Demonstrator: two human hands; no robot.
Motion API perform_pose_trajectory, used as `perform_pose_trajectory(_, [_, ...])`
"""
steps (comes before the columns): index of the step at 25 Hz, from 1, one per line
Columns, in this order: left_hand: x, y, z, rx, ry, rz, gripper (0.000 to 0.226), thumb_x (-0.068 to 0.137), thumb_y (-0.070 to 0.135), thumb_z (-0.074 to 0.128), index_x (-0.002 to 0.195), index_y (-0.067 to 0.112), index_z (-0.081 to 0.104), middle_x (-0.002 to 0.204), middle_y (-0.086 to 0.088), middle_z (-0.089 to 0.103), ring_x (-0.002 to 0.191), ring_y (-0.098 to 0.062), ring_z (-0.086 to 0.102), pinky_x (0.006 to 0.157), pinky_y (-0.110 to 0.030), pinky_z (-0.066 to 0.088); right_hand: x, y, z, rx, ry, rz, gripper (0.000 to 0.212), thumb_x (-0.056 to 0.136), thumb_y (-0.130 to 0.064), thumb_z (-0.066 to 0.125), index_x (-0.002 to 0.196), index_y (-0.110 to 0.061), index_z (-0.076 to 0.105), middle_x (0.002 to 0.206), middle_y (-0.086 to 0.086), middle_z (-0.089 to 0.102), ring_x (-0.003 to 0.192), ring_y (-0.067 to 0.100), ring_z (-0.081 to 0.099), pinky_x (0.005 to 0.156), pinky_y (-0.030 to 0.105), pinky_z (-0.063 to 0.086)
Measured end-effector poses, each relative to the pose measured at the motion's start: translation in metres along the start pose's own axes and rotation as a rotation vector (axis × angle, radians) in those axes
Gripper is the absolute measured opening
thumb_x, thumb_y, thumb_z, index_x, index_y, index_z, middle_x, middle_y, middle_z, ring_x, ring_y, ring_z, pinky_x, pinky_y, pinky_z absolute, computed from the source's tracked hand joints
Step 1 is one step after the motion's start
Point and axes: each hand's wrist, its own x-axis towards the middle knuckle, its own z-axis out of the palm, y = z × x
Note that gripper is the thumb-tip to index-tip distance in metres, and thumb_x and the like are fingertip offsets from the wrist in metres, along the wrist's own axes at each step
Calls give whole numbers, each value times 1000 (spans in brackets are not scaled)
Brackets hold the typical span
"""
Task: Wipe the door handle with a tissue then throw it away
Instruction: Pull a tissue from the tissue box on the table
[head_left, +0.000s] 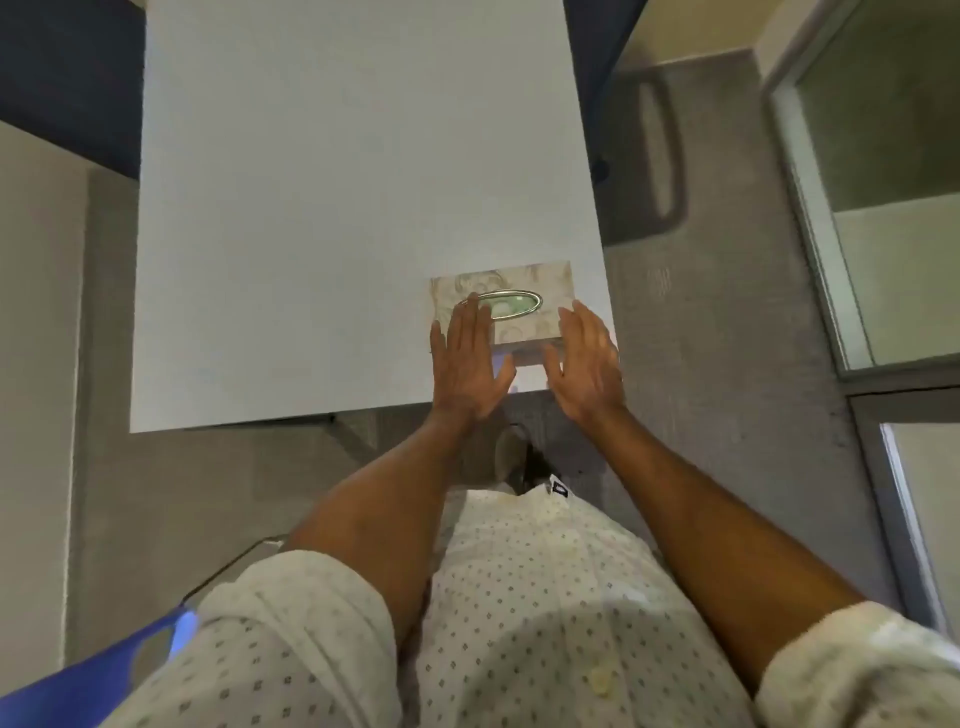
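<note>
A marbled beige tissue box (540, 291) with an oval opening sits near the front right corner of a white table (311, 234). My left hand (470, 361) lies flat with fingers spread, its fingertips over the left end of the box's opening. My right hand (584, 364) is held open just right of the box, palm turned toward it, holding nothing. A tissue shows pale green-white inside the oval. No door handle is visible in this view.
Grey carpet (727, 364) surrounds the table. A grey bin with a slot lid (657, 150) stands on the floor beyond the table's right edge. Glass panels in metal frames (852, 208) run along the right. A blue object (104, 670) sits at lower left.
</note>
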Motion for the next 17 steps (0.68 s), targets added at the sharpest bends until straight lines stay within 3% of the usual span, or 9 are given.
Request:
perform_pose_trajectory(4, [27,-28,-3,43,-24,-15,83,111,49,49,170,14,5,178,-8,-7,166,-27,-5,133,-54,-8,34,-34,13,-93,12,-55,42,107,-35,48,144,-18,54,155,9,49,137,31,49,113,47,45])
perform_pose_trajectory(7, [44,-36,-1,-39,-30,30,77,111,44,52,170,12,14,178,-9,0,166,-28,1,134,-56,0,51,-43,21,-173,23,-109,30,106,-29,54,131,-19,65,140,9,60,121,29,56,101,42,49])
perform_pose_trajectory(10, [57,-43,3,-70,-54,10,77,111,45,50,169,12,14,179,-8,-1,166,-28,-1,134,-56,1,66,-48,21,-196,-2,-147,26,105,-27,55,124,-18,71,128,9,65,109,28,56,91,41,48])
perform_pose_trajectory(17, [62,-51,18,-11,-2,15,78,109,54,46,170,16,15,179,-7,2,166,-28,1,135,-56,1,92,-56,19,-351,-46,-229,21,101,-33,63,114,-23,77,112,5,71,100,28,62,85,41,44])
